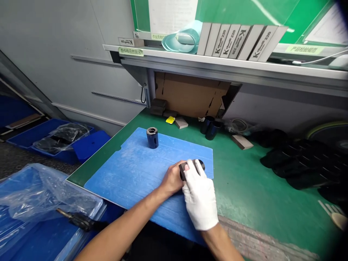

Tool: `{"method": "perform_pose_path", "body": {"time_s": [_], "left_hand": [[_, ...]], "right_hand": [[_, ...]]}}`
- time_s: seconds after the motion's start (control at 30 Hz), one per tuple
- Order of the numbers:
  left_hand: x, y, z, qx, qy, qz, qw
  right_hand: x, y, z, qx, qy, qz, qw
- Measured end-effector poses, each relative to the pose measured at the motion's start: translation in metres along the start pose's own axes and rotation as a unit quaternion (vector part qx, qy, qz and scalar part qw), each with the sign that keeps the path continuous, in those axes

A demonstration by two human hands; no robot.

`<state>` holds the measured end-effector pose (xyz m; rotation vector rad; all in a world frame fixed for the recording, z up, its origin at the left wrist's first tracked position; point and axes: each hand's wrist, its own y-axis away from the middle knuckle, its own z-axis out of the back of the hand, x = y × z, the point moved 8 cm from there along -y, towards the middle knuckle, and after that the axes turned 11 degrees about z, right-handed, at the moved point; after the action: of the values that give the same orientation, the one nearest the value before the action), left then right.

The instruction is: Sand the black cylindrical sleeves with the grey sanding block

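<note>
Blue corrugated plastic sheet [122, 174] lies over the green bench mat [244, 181], probably as a soft pad to spare the parts from scratches. At centre, the bare left hand [172, 178] curls firmly round one end of a dark metal sleeve [200, 164] lying on its side, while the white-gloved right hand [199, 195] closes over it, fingers wrapped, seemingly to steady it. A matching sleeve [152, 137] stands upright on the sheet at upper centre, and two more sleeves [210, 130] stand near the mat's back edge
</note>
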<state>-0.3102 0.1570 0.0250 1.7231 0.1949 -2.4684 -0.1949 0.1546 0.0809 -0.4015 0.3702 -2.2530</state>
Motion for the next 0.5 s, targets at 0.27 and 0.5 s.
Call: {"method": "perform_pose_path", "body": {"time_s": [0.27,0.5], "left_hand": [[-0.007,0.0,0.001,-0.011,0.017,-0.018,1.0],[0.0,-0.001,0.002,-0.006,0.038,0.012,0.999]], "right_hand": [[-0.04,0.009,0.001,-0.06,0.003,-0.094,0.994],[-0.029,0.01,0.004,-0.027,-0.03,-0.057,0.998]]}}
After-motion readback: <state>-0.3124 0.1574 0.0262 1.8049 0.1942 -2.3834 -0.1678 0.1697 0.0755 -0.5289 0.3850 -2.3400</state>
